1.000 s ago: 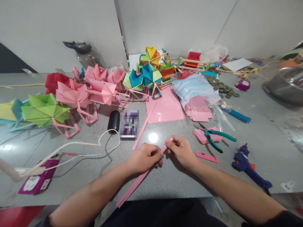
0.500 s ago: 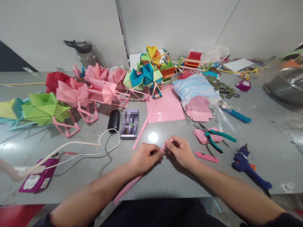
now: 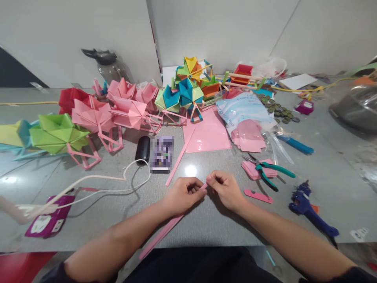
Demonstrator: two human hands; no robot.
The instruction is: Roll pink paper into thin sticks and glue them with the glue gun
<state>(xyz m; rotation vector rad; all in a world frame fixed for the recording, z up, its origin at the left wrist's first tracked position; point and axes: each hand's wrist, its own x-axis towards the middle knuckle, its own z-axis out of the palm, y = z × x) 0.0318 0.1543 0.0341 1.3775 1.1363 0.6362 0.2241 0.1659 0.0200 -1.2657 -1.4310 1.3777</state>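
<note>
I see my left hand and right hand pinched together on the upper end of a long pink paper strip, near the front edge of the bench; its free end runs back past that edge toward my lap. My worry is that tail: it could snag on the edge or my left forearm and crease, or the thin paper could tear if my fingertips pull apart unevenly.

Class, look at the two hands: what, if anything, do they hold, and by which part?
Both the left hand and right hand pinch one long pink paper strip at its upper end; the rest trails down toward the table edge.
</note>
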